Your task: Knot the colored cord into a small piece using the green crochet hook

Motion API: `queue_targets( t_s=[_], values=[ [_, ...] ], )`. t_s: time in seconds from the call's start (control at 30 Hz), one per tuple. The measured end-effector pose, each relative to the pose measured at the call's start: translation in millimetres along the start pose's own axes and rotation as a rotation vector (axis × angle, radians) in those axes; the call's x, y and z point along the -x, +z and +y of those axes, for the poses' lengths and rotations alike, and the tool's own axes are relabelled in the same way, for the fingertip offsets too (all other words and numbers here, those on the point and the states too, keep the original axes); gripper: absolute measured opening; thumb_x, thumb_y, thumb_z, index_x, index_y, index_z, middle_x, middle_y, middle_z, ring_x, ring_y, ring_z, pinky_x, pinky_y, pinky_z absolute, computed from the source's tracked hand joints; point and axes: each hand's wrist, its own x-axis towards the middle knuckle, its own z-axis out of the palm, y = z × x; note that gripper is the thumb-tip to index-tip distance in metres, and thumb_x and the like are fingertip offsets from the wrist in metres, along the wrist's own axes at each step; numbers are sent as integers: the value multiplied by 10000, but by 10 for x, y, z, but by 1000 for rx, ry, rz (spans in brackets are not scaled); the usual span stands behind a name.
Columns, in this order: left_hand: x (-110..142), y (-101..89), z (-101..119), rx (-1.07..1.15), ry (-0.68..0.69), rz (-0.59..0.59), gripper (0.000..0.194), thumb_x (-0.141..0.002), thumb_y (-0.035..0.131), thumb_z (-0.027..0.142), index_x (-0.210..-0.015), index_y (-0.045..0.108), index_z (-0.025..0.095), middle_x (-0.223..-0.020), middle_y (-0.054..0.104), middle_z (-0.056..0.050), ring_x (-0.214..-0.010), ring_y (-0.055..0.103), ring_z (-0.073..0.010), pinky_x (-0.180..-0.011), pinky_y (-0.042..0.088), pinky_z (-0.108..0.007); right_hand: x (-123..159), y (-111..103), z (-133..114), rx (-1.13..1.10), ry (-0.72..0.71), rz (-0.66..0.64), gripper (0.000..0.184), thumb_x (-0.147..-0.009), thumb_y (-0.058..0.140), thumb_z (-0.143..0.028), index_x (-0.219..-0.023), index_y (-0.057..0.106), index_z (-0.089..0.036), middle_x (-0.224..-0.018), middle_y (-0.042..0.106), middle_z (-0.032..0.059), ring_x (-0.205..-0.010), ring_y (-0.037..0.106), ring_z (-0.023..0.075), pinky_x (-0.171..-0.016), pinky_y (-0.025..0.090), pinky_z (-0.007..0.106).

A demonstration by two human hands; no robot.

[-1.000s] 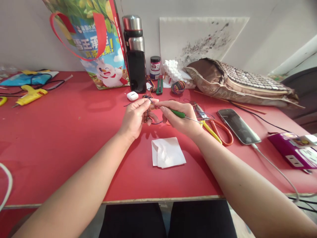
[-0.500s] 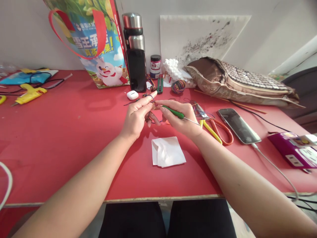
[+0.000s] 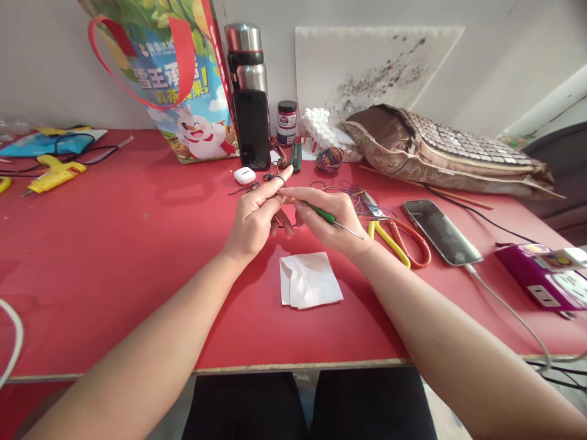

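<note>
My right hand [image 3: 340,215] is closed around a green-handled crochet hook [image 3: 324,214], whose thin metal shaft points back toward the wrist. Its front tip is hidden among the fingers. Dark multicoloured yarn [image 3: 280,179] loops over the raised index finger of my left hand [image 3: 251,221]. That hand's thumb and other fingers pinch the yarn work, most of which they cover. The fingertips of both hands meet above the red table [image 3: 183,275]. Behind them lies a ball of multicoloured yarn [image 3: 329,159].
A folded white tissue [image 3: 312,281] lies in front of my hands. To the right are red-and-yellow-handled pliers [image 3: 398,241], a charging phone [image 3: 443,232] and a purple power socket [image 3: 541,278]. Behind stand a dark phone [image 3: 252,131], a thermos [image 3: 245,55] and a colourful bag [image 3: 183,85].
My right hand has shifted slightly left, and the hook's rear end has dipped and moved left with it. My left hand keeps its pinch, index finger still raised.
</note>
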Motion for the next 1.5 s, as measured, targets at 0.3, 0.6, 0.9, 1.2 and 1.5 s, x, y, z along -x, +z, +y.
queue_targets(
  t_s=[0.3,0.6,0.9,1.2,1.5],
  values=[
    [8,10,-2,89,-18,-64,561,-923,609,261,-1470,732,251,-762,766,-34,-523,718,-193,-397,375,-242,-19,18,26,-57,79,58,222,-1024,631,-281,-1144,785,-174,-977,838,60,-681,710,118,-695,585,275],
    [-5,65,39,98,-31,67,336,-959,790,385,-1267,841,261,-688,685,-23,-460,671,-158,-369,256,-240,-14,27,-23,-50,69,47,200,-1026,603,-279,-1098,768,-191,-802,752,-1,-641,657,114,-653,538,268],
    [-36,25,25,160,-99,179,309,-832,888,287,-1140,880,312,-686,707,25,-435,554,-85,-422,327,-236,-12,15,-104,-76,87,22,255,-1003,573,-249,-1156,764,-177,-868,764,21,-662,629,119,-664,536,278],
    [-47,24,38,114,-36,131,362,-852,817,212,-1201,870,289,-725,747,-14,-459,342,-75,-412,253,-263,-39,13,-68,75,68,194,256,-1023,598,-274,-1186,783,-207,-889,736,47,-711,630,159,-741,577,344],
    [-31,30,99,107,11,70,353,-856,777,134,-1165,872,277,-656,615,11,-513,365,-99,-488,319,-267,-45,-9,20,99,0,90,288,-1028,649,-344,-1247,800,-234,-1085,776,93,-933,739,206,-856,621,369]
  ],
)
